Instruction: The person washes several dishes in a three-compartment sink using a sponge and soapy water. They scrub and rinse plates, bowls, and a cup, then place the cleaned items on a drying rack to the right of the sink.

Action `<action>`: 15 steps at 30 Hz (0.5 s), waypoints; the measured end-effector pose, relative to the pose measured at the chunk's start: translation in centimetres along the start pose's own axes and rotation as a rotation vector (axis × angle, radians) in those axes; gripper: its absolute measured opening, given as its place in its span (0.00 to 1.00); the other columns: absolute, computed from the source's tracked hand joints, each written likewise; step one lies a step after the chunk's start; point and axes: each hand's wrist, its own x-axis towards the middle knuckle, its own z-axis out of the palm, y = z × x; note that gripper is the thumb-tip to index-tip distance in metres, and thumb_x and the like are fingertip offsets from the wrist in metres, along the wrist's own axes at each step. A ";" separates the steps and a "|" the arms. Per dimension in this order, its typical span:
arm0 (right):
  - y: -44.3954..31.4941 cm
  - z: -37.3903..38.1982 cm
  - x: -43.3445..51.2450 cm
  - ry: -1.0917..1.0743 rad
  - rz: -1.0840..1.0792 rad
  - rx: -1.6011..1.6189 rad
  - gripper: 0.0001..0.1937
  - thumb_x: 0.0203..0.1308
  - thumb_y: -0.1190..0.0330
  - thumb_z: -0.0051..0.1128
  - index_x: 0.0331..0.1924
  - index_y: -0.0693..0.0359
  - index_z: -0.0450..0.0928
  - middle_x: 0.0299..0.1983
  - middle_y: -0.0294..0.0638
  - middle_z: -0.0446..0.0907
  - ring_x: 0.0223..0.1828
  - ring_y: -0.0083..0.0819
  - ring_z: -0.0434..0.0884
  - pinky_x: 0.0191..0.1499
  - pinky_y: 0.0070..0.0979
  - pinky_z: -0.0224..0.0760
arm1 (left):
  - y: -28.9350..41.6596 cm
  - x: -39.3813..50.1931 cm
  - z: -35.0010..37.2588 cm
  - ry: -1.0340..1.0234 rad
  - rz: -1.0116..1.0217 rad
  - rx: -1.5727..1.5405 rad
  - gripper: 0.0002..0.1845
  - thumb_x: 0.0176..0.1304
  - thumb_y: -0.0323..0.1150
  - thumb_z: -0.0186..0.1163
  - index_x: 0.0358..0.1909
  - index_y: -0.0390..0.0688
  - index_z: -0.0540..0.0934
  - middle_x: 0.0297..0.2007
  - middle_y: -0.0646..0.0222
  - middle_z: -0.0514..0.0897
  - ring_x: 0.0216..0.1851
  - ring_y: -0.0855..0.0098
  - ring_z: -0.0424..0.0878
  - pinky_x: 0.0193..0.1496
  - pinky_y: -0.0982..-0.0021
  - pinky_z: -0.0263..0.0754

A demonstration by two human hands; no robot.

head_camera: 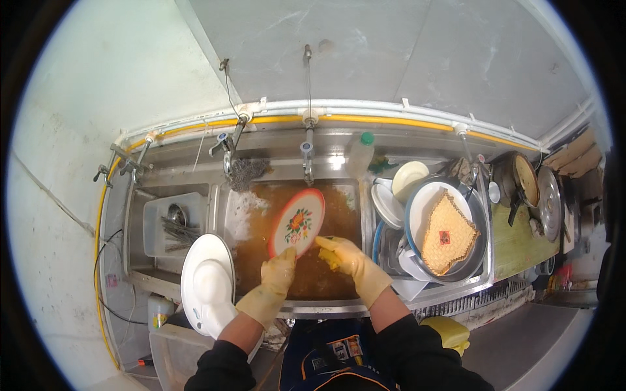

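My left hand (279,273), in a yellowish rubber glove, grips the near rim of an oval plate (298,221) with a red edge and a printed flower pattern. The plate is tilted above the brown water of the middle sink basin (337,279). My right hand (345,254), in a matching glove, holds a crumpled yellow cloth or scrubber (330,259) close to the plate's right lower edge. White dishes (208,278) are stacked on the sink's front edge, left of my left hand. Suds float at the basin's left side.
Taps (306,156) and grey steel wool (247,173) are at the back ledge, with a green-capped bottle (361,154). The left basin holds a plastic tub (198,205). At right are plates (411,178), a large bowl with a woven fan (450,234), and pots (518,181).
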 end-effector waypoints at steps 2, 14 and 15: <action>1.5 -1.2 0.9 -0.001 -0.108 0.076 0.18 0.71 0.53 0.73 0.54 0.55 0.89 0.28 0.35 0.81 0.22 0.27 0.74 0.24 0.29 0.68 | -0.5 1.0 -0.1 0.044 -0.083 -0.063 0.09 0.76 0.44 0.65 0.50 0.53 0.88 0.34 0.62 0.93 0.38 0.51 0.93 0.40 0.50 0.85; 12.7 5.0 14.2 0.391 -0.360 0.112 0.20 0.76 0.75 0.62 0.69 0.62 0.81 0.53 0.36 0.89 0.52 0.30 0.85 0.57 0.29 0.79 | -3.2 -1.1 -3.2 0.180 -0.582 -1.500 0.19 0.73 0.22 0.67 0.64 0.32 0.81 0.54 0.58 0.90 0.53 0.67 0.88 0.60 0.64 0.82; 12.3 6.6 12.8 0.339 -0.291 0.181 0.20 0.76 0.75 0.62 0.70 0.62 0.81 0.54 0.35 0.89 0.53 0.29 0.85 0.58 0.29 0.78 | -2.8 -1.1 -2.7 0.177 -0.629 -1.550 0.20 0.73 0.22 0.67 0.65 0.32 0.81 0.54 0.58 0.90 0.53 0.66 0.88 0.61 0.64 0.81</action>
